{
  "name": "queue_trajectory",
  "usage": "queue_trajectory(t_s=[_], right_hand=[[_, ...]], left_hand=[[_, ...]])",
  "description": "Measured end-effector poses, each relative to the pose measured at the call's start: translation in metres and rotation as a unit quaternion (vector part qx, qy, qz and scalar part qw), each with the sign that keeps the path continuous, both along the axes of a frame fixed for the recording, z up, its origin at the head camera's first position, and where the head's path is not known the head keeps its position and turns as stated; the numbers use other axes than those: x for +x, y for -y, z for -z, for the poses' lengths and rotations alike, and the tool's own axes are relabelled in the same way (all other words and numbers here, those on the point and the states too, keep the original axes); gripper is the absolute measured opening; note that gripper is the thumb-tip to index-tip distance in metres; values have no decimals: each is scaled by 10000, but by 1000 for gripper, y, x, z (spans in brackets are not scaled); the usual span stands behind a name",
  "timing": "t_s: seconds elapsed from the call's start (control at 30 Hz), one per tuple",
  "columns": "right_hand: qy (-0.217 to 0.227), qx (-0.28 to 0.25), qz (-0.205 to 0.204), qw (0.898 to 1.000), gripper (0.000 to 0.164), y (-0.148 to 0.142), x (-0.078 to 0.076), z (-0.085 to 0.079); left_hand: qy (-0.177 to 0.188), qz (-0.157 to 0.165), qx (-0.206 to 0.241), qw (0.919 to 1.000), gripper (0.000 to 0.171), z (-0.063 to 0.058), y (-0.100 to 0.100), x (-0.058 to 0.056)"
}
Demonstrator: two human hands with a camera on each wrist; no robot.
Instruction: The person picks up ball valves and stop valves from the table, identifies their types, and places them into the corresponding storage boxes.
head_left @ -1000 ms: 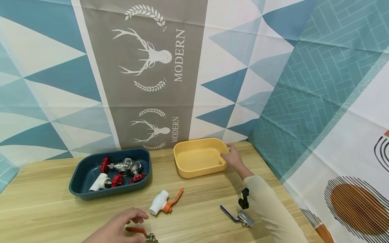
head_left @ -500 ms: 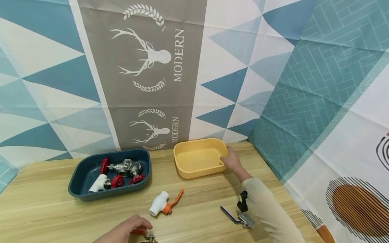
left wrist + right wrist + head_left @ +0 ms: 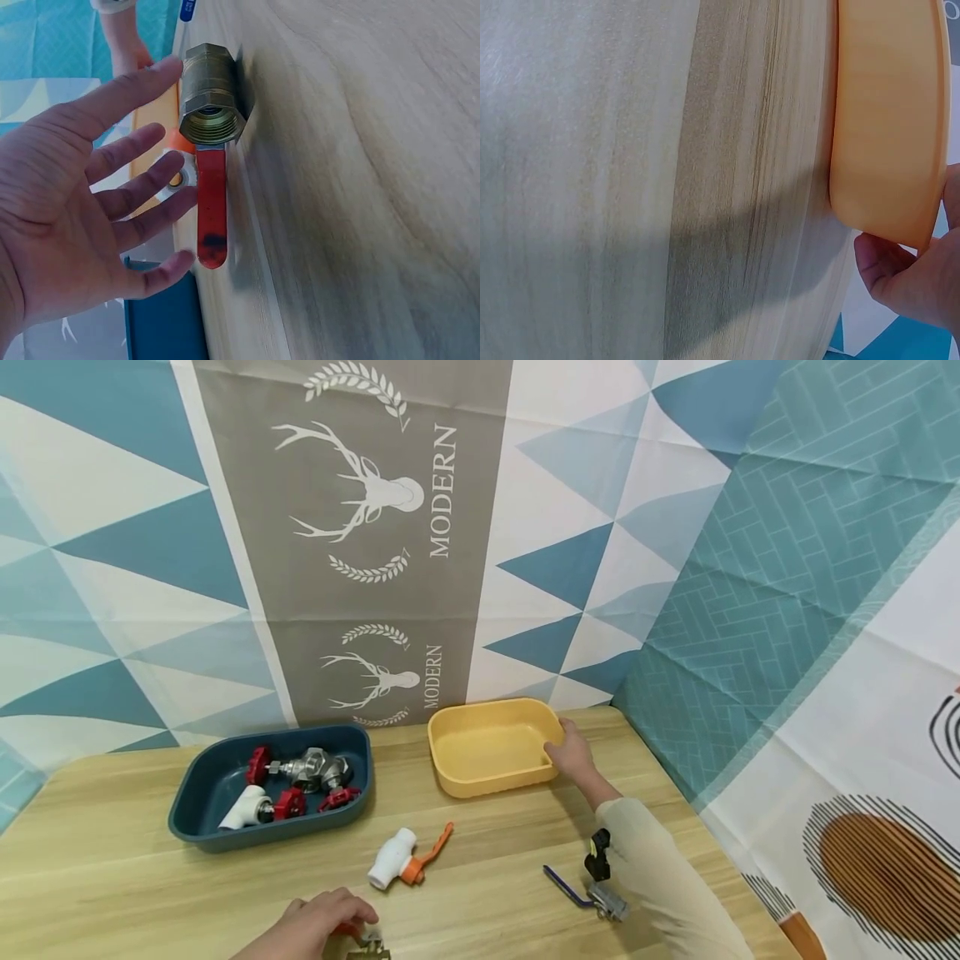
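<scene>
A brass ball valve (image 3: 210, 82) with a red lever handle (image 3: 212, 202) lies on the wooden table, partly cut off at the bottom of the head view. My left hand (image 3: 318, 927) reaches over it, fingers loosely spread. In the left wrist view the fingertips come right up to the handle, and one finger is beside the valve body. At the back right, my right hand (image 3: 576, 756) grips the near right end of a yellow plastic bin (image 3: 495, 783), thumb over the rim. In the right wrist view its other fingers are partly out of frame.
A dark blue bin (image 3: 221, 785) at back left holds several valves with red handwheels. A white ball valve (image 3: 393, 858) with an orange handle lies mid-table. Near my right forearm lies a steel ball valve (image 3: 607, 900) with a blue lever. Patterned cloth backs the table.
My left hand has moved slightly right, its fingers now over the red handle. My right hand has stayed at the yellow bin, which has not visibly moved.
</scene>
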State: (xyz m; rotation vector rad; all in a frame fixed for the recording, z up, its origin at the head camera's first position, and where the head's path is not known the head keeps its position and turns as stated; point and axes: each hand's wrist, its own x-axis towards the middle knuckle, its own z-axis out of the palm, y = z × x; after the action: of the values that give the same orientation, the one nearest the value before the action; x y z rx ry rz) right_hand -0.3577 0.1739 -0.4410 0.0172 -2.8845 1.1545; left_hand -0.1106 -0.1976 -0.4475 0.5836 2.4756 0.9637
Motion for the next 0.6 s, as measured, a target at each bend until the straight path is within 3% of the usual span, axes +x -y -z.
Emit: queue_trajectory(t_s=[0.1,0.23,0.6], right_hand=[[-12,-20,20,10000,63,0,-1,-2],[11,14,17,10000,61,0,0,-4],[-21,-279,168,9995,60,3,0,-4]], left_hand=[[106,-196,-403,9989,40,-3,-3,-1],[182,-269,-605,9976,41,-4,-7,-2],[190,-1,-895,9958,33,3,-16,-5]])
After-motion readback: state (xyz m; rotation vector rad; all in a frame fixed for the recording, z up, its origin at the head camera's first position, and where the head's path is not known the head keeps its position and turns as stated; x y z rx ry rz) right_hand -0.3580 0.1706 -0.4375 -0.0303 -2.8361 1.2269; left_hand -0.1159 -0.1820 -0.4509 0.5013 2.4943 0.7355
